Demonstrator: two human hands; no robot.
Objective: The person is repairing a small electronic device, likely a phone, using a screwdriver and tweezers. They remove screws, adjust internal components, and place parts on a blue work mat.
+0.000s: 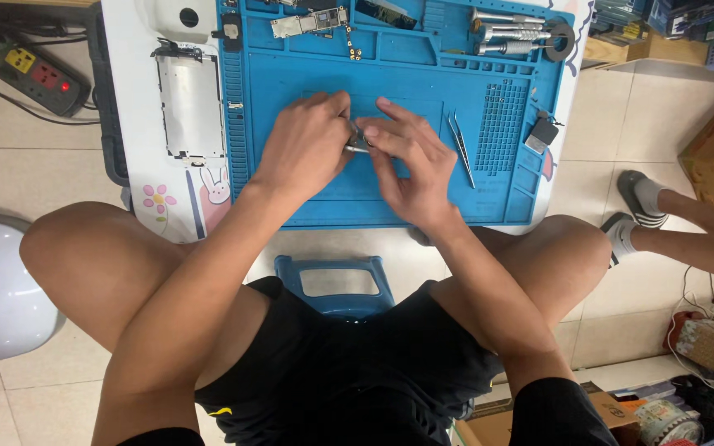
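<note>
Head view, looking straight down onto a blue repair mat (307, 177) on a small white tabletop (130, 99). Left hand (303, 144) and right hand (411, 161) together at mat centre, fingers pinched narrow around a small metal part (359, 142), mostly hidden between the fingertips; exact kind not clear. Best done, judging from this: part kept low over the mat, wrists braced on the mat, pressure light and even, so that anything slipping lands on the blue surface and not the floor.

Around: tweezers (461, 149) lying just right of the right hand, near enough to be knocked by a sweep of the wrist. Silvery phone frame (191, 106) off the mat's left edge. Circuit board (307, 22) in the top trays, screwdrivers (506, 35) at top right, a small dark piece (541, 132) at the right rim. Power strip (30, 76) on the floor, left. Blue stool (334, 281) between the knees. Another person's sandalled feet (634, 211) to the right, well apart.
</note>
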